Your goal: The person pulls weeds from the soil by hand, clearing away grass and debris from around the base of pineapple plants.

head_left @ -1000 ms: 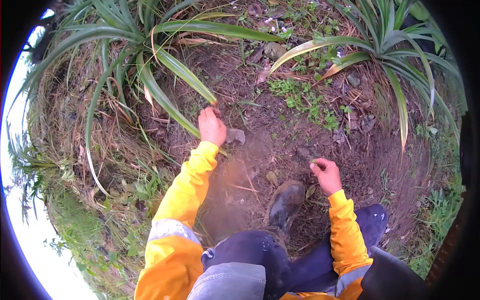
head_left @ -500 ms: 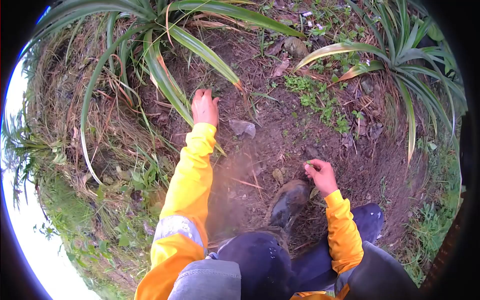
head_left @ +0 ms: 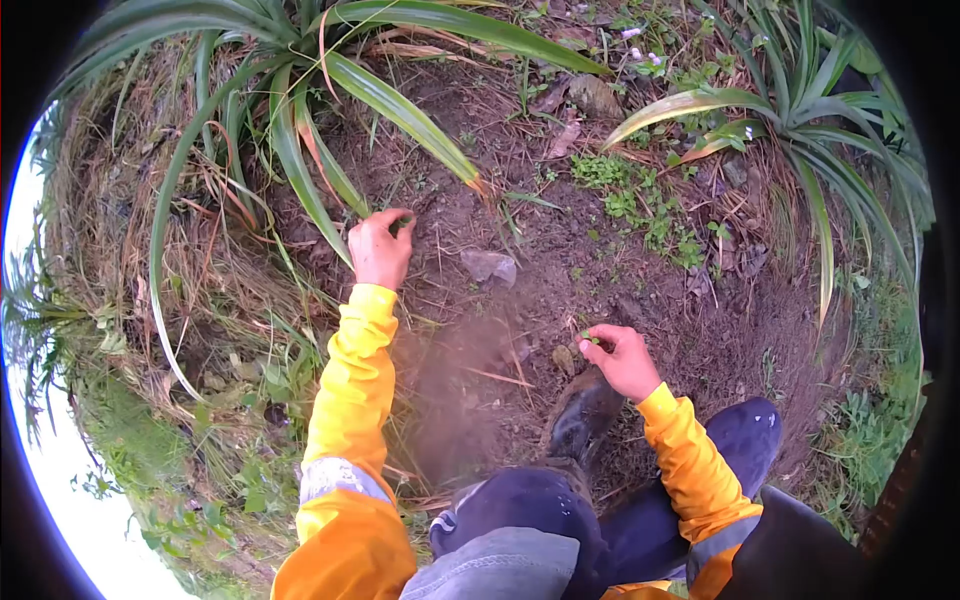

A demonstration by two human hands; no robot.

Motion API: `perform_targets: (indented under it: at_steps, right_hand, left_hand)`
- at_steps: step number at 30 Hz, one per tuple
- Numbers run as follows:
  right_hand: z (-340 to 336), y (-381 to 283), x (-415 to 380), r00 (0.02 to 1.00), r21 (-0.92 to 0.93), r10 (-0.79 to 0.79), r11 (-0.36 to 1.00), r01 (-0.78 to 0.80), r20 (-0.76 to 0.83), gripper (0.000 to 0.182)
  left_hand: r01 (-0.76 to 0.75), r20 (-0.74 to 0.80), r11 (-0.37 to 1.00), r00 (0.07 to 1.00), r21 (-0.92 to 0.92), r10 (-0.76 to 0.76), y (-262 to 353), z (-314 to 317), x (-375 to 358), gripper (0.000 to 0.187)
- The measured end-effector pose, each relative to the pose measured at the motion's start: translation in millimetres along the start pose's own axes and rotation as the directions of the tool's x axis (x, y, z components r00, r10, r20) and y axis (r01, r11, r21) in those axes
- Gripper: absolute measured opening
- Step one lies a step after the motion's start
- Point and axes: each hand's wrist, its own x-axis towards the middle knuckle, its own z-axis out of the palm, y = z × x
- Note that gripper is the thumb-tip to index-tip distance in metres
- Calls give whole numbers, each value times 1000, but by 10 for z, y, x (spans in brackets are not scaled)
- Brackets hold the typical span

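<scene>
My left hand (head_left: 380,250) is closed, its fingers curled in toward the thumb beside the drooping lower leaves of a large strap-leaved plant (head_left: 415,115). Something dark green shows in the gap of that hand, too small to name. Above my boot, my right hand (head_left: 625,362) pinches a small green weed sprig (head_left: 586,338) between thumb and fingertips. A crumpled piece of clear plastic (head_left: 489,266) lies on the bare soil between the two hands.
Another strap-leaved plant (head_left: 790,125) grows at the upper right, with a patch of low green weeds (head_left: 645,205) near it. Dry grass (head_left: 150,210) covers the left side. A stone (head_left: 595,95) sits at the top, and my muddy boot (head_left: 582,415) stands below.
My left hand has drawn back toward me and slightly left, its fingers now curled. My right hand has shifted a little left, still pinching the green sprig.
</scene>
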Motion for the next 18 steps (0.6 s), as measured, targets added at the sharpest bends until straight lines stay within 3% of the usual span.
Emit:
perform_targets:
  at_steps: [2, 6, 7, 9, 13, 18]
  right_hand:
    - [235, -178, 204, 996, -31, -77, 996, 78, 38, 25]
    - [658, -997, 771, 931, -37, -365, 930, 365, 16, 27]
    - [816, -1119, 993, 887, -29, -456, 890, 456, -64, 28]
    - [1090, -1296, 1484, 778, -98, -589, 806, 583, -218, 29]
    - [1326, -1366, 2201, 646, -325, -684, 730, 601, -340, 30]
    - [1231, -1362, 2552, 697, -379, -698, 697, 609, -162, 21]
  left_hand:
    - [-124, -23, 990, 992, 62, 125, -76, 121, 38, 17]
    - [-15, -127, 995, 992, 103, 29, 30, 284, 244, 22]
    - [-81, -171, 990, 980, 115, 100, 57, 342, 324, 24]
    - [-64, -111, 987, 990, 150, 81, 24, 425, 483, 23]
    - [-82, -18, 982, 996, 172, 87, -91, 421, 587, 18]
    - [-9, 138, 994, 990, 109, -6, -193, 110, 481, 15]
